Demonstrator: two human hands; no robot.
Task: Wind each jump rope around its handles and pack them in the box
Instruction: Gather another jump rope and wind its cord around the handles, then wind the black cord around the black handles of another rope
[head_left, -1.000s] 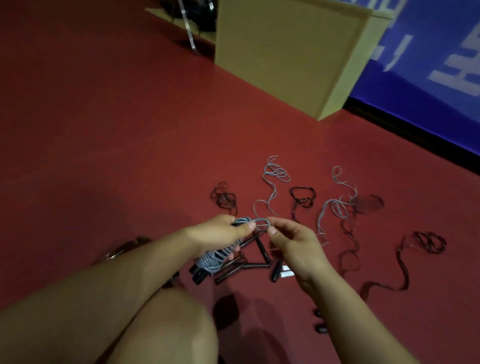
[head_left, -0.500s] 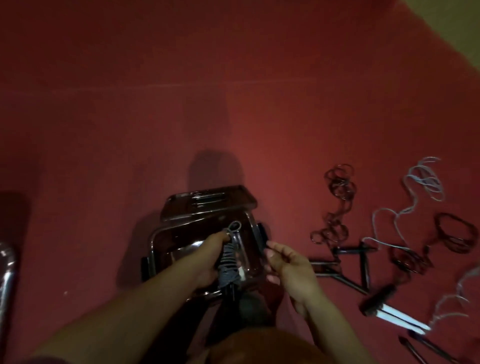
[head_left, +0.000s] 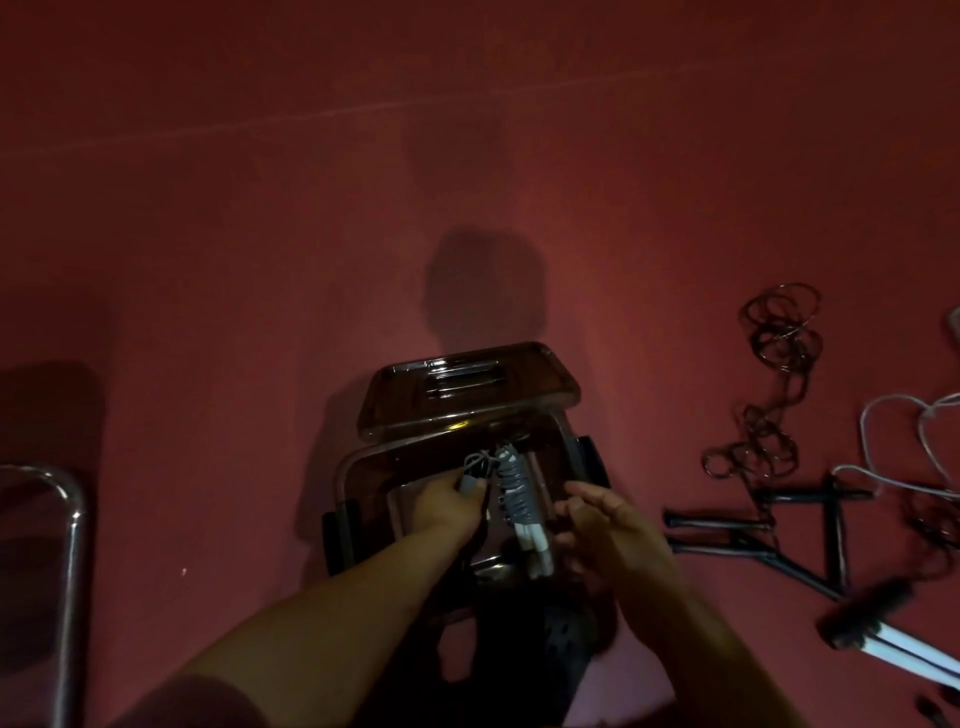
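A clear dark plastic box (head_left: 363, 462) stands open on the red floor, its lid (head_left: 467, 397) leaning behind it. My left hand (head_left: 449, 506) reaches into the box and pinches the top loop of a wound grey jump rope (head_left: 511, 491). The rope's white handle ends point toward me. My right hand (head_left: 605, 525) hovers at the box's right side, just beside the bundle, fingers loosely curled and holding nothing. Unwound ropes lie on the floor to the right: a dark one (head_left: 776, 374) and a pale grey one (head_left: 904, 431).
Black handles (head_left: 748, 525) lie crossed on the floor right of the box. A white-and-black handle pair (head_left: 883, 623) lies nearer me. A chrome tube frame (head_left: 72, 525) stands at the left edge. My knee is below the box.
My view swung left from the loose ropes to the box. My left hand carried the wound grey rope over and lowered it into the box; the right hand let go of the rope.
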